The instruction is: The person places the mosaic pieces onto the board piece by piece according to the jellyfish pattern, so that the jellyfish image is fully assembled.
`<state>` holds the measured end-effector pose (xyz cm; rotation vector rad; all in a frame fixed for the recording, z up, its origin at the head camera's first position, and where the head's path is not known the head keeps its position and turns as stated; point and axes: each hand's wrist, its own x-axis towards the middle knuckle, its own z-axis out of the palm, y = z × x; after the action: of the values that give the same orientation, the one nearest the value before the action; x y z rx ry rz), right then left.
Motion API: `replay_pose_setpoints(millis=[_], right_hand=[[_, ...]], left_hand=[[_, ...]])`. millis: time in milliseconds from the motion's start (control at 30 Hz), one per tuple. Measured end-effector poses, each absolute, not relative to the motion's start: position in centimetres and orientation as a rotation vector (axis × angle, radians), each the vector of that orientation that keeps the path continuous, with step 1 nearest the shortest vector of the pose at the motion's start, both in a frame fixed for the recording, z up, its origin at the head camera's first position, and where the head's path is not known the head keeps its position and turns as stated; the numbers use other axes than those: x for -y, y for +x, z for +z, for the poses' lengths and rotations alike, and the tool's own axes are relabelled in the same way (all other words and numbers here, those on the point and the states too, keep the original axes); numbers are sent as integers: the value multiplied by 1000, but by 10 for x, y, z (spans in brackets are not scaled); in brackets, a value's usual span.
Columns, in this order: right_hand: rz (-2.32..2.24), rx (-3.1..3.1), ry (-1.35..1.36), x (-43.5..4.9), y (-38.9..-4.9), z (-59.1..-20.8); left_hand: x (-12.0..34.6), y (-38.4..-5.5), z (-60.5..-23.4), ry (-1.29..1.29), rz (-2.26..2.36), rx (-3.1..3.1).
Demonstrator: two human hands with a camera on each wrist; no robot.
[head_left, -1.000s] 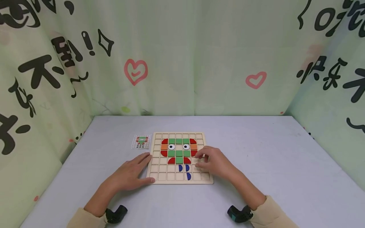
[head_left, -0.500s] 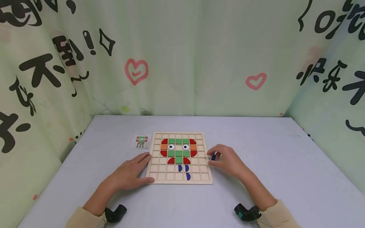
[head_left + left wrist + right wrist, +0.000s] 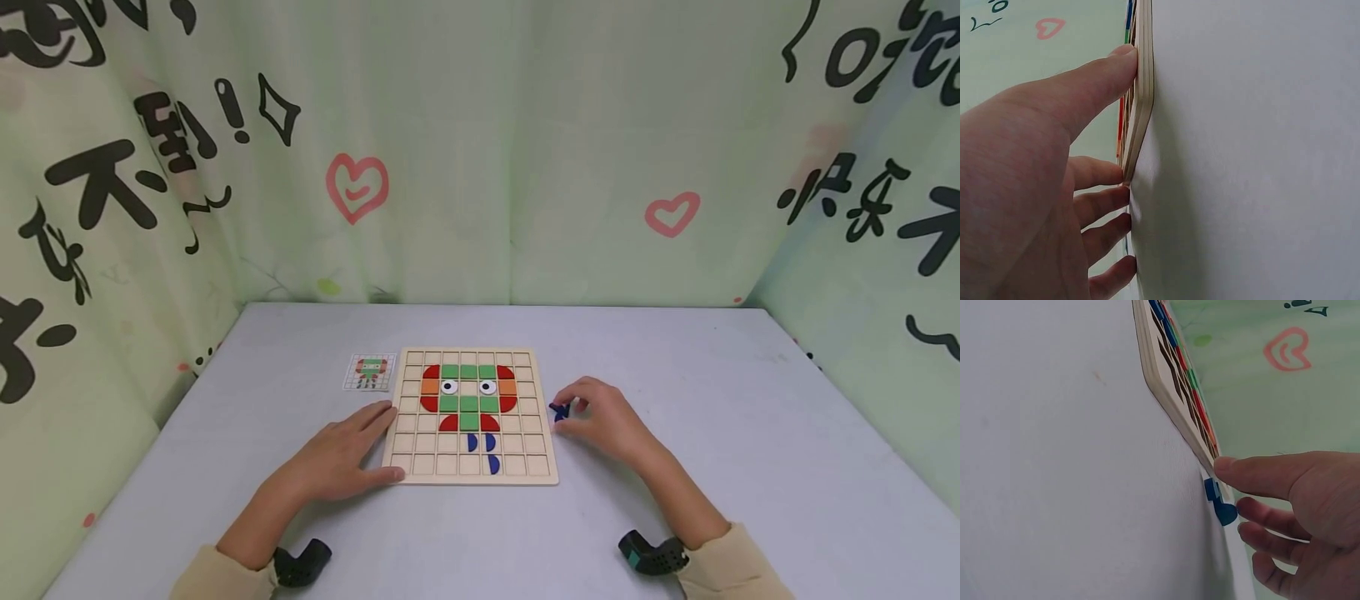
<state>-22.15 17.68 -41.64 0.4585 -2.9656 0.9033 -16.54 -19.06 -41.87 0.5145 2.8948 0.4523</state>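
Note:
A wooden grid board (image 3: 522, 463) lies on the table, with red, green and orange tiles, two eye tiles (image 3: 448, 387) and several blue half-round pieces (image 3: 491, 442) forming a figure. My left hand (image 3: 341, 458) rests at the board's left edge, thumb on the near corner and fingertips along the side. Right of the board, my right hand (image 3: 607, 425) is at a small cluster of loose dark-blue pieces (image 3: 561, 412). In the right wrist view, blue pieces (image 3: 1227, 515) sit by the fingertips, with a gap between thumb and fingers; no firm pinch shows.
A small picture card (image 3: 369, 372) with a similar figure lies left of the board. The white table (image 3: 675, 367) is bounded by green curtains (image 3: 510, 167) at the back and sides. Black wrist devices (image 3: 651, 553) are worn on both wrists.
My right hand has moved right, off the board's right side, uncovering the loose blue pieces beside it. The left hand and the tiles on the board have stayed put.

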Motion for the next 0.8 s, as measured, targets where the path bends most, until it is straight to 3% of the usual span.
replay_pose_setpoints(millis=[800], right_hand=[[895, 2990, 351, -188, -228, -423]], left_hand=[[190, -166, -419, 502, 463, -2890]])
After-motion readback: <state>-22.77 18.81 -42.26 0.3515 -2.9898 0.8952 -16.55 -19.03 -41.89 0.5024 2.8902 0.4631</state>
